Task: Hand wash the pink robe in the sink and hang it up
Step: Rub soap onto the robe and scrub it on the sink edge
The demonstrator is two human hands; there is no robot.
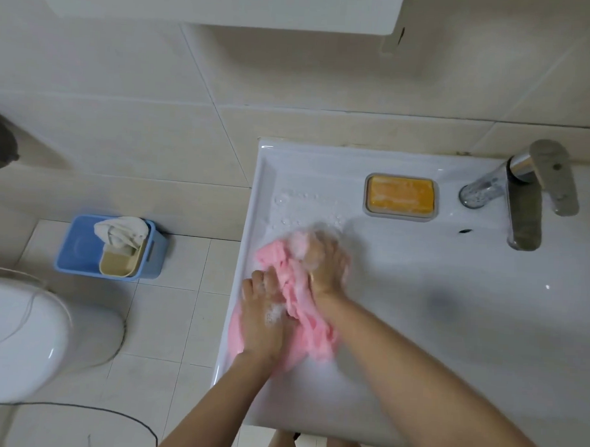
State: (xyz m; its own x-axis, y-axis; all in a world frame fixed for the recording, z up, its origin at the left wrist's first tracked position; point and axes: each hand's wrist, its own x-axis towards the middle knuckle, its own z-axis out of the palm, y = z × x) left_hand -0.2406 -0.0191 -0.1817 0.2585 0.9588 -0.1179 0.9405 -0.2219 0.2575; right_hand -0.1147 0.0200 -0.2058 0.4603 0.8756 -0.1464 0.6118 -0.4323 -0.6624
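1. At the left end of the white sink (451, 331), where I stand watching, the wash is in its middle stretch: lathering and scrubbing look under way, while rinsing, wringing and hanging are, by my reckoning, all left to do.
2. On the floor to the left sit a toilet (28, 340) and a blue bin (79, 247) with a pale cloth in it; nothing to hang the robe on is in view.
3. The pink robe (310, 339) lies bunched in a wet heap on the sink's flat left part, close to its left edge, between and under both hands. It is soaked and soapy, not yet rinsed.
4. The faucet (524, 199) stands well apart at the right; I see no water running from it.
5. The left hand (265, 320) lies on the lower part of the heap with its fingers fairly straight, pressing the cloth down rather than gripping it.
6. The right hand (325, 262) is blurred, but it looks curled round a bunched fold at the top of the heap, which I take for a rubbing stroke against the part pinned below.
7. The orange soap bar (401, 196) rests in its grey dish behind the hands, apart from them, so soaping seems done for now.
8. Suds (274, 315) cling to the left hand, to the right knuckles and to the sink just beyond the robe.
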